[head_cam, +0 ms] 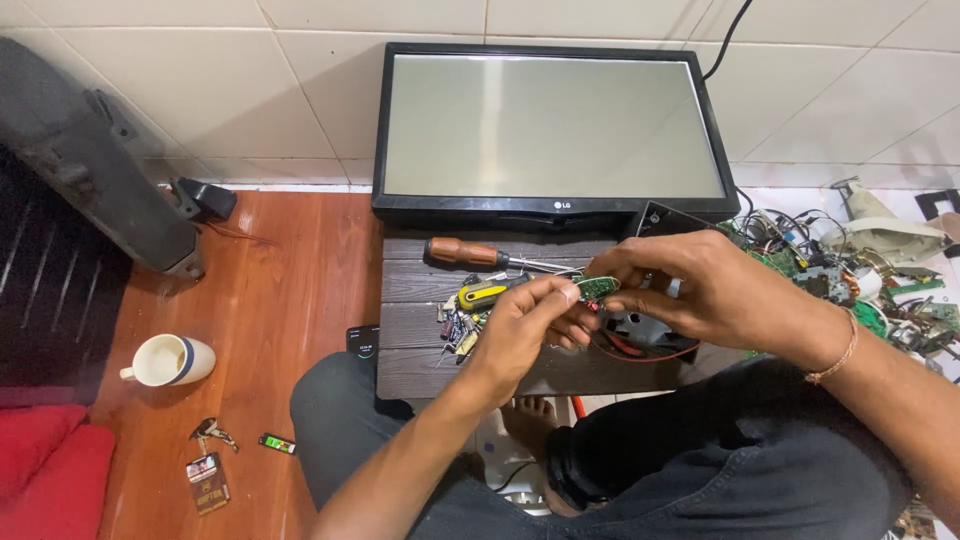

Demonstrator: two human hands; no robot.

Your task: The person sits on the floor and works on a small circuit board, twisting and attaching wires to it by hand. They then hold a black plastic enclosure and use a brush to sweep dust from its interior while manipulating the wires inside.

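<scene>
My left hand (525,325) and my right hand (705,285) meet above a low dark wooden table (420,365). Together they pinch a small green circuit board (598,287), with red wires (640,350) hanging under it. My left fingers grip its left end and my right fingers hold its right side. Just below my left hand lie a yellow-and-black screwdriver (482,293) and a heap of small electronic components (455,328). A brown-handled screwdriver (465,252) lies farther back on the table.
A flat monitor (550,125) leans on the tiled wall behind the table. A pile of circuit boards and wires (860,285) lies at right. On the wood floor at left are a white mug (168,360), keys (212,432), a lighter (277,443), a small pack (207,483) and a red cushion (45,470).
</scene>
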